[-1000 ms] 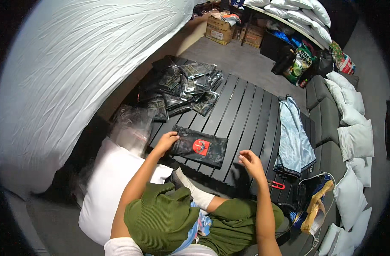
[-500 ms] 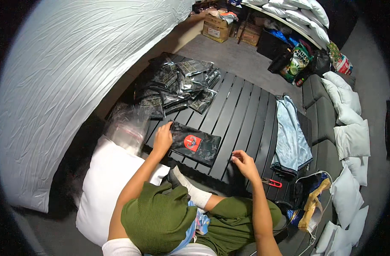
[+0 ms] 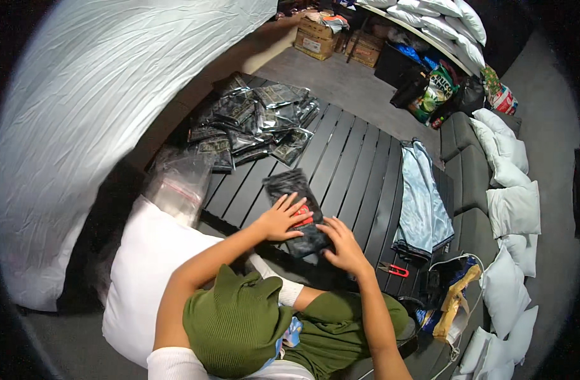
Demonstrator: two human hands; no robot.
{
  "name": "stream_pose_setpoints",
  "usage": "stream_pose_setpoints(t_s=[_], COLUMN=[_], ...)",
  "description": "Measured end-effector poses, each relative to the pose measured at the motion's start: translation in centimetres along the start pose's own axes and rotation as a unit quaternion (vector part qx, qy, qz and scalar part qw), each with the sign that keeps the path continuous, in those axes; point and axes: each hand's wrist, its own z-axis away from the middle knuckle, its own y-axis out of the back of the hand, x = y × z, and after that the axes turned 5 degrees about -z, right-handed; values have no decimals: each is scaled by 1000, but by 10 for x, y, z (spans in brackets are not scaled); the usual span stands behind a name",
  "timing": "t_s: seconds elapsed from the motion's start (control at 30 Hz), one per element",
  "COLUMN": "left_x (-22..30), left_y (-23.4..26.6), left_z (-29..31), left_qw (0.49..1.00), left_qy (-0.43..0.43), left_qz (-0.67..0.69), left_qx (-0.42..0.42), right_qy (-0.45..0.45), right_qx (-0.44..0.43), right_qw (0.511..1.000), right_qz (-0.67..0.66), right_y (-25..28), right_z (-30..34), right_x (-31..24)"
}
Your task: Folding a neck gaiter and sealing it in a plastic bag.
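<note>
A folded black garment (image 3: 290,183) with a red emblem lies on the slatted dark table in front of me, turned with its long side pointing away from me. My left hand (image 3: 282,219) rests flat on top, fingers spread and partly covering the emblem. At the garment's right edge is my right hand (image 3: 344,246), its fingertips touching the cloth and its thumb apart from the fingers. Beyond them, a pile of black packets in clear plastic (image 3: 252,123) covers the table's far left part. Clear plastic bags (image 3: 179,183) lie to the left of the table.
Light blue satin shorts (image 3: 423,199) lie along the table's right side. Red-handled thread snips (image 3: 393,270) sit near its front right corner. A white pillow (image 3: 150,272) is beside my left arm. Several white cushions (image 3: 515,206) line the grey sofa at right.
The garment has turned from lying crosswise to pointing away from me. My left hand has moved right onto it, and my right hand has come left to its edge.
</note>
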Motion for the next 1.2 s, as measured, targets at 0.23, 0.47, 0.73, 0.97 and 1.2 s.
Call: stream_pose_setpoints(t_s=[0.23, 0.47, 0.73, 0.97, 1.2], left_x=[20, 26, 25, -1, -26], left_y=[9, 1, 16, 21, 21], left_z=[13, 40, 43, 39, 4], left_qw=[982, 985, 930, 717, 607], left_qy=[-163, -166, -23, 284, 406], left_qz=[91, 47, 365, 637, 682], left_qx=[-8, -19, -27, -8, -55], right_qy=[-95, -9, 12, -121, -195], right_qx=[-148, -134, -146, 59, 195], right_qw=[980, 982, 989, 958, 938], right_qz=[92, 135, -17, -251, -209], right_y=[-11, -11, -21, -30, -68], right_z=[22, 13, 6, -36, -67], right_x=[19, -11, 12, 9, 46])
